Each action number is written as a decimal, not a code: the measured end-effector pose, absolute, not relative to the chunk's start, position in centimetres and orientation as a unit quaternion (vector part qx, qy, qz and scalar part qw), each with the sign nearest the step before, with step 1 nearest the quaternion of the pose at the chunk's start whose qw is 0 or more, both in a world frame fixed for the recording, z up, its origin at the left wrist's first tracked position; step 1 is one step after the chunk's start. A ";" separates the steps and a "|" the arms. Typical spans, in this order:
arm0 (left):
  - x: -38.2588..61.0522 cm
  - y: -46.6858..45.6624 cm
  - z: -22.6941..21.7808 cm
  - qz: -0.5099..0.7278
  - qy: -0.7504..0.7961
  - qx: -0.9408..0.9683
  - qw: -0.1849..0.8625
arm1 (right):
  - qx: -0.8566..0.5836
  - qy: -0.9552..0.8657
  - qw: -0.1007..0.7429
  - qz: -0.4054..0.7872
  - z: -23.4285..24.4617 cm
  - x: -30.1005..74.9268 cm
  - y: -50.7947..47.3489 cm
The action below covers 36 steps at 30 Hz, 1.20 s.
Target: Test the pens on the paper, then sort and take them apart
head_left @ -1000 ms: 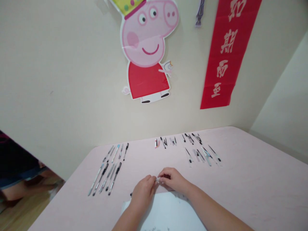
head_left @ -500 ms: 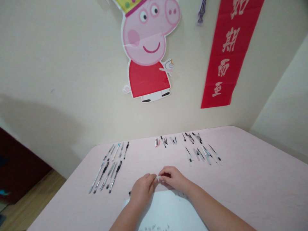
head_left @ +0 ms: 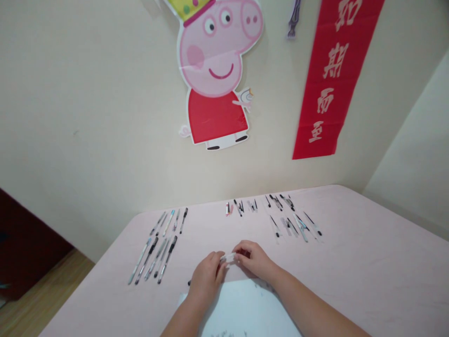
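Note:
A small, whitish, see-through tube-like piece (head_left: 229,258) spans the gap between my two hands, just beyond the paper's far edge. My left hand (head_left: 206,275) pinches one end of it with thumb and forefinger. At the other end, the fingertips of my right hand (head_left: 254,256) are closed on it. Whether it is one part or two joined parts is hidden by the fingers. Beneath my forearms lies a white sheet of paper (head_left: 249,304) with some dark marks. A black tip (head_left: 189,282) pokes out beside my left hand; the rest of it is covered.
Two rows of whole pens (head_left: 151,260) lie on the left of the pink-covered table (head_left: 351,281). Pen parts, dark refills and clear barrels (head_left: 291,225) among them, are grouped at the right and back. Behind the table rises a wall with a pig cutout (head_left: 217,112) and red banner (head_left: 326,93).
My hands have drawn slightly apart, and more of the whitish piece shows between them. The pens and parts on the table have stayed put.

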<state>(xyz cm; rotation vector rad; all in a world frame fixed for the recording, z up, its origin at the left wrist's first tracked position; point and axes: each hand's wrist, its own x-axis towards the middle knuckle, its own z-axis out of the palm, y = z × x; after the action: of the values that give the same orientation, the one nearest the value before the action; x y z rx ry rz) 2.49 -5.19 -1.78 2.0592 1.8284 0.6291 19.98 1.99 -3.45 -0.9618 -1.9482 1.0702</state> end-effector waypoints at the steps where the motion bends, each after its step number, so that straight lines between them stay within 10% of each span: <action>1: 2.5 -5.2 -1.7 0.224 0.640 0.718 0.158 | -0.375 -0.758 0.357 0.397 -3.5 20.0 2.1; 26: 2.1 -5.0 0.3 0.418 0.566 0.697 0.139 | -0.409 -0.796 0.330 0.301 -4.3 20.4 2.7; 36: 2.1 -4.5 0.6 0.507 0.602 0.540 0.299 | -0.416 -0.774 0.355 0.318 -4.4 20.4 2.8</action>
<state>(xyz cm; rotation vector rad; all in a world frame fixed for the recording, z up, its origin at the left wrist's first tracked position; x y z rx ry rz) 2.10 -4.51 0.55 1.4343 1.5982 1.3475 20.38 2.78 -4.38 -1.0737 -2.0004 0.8227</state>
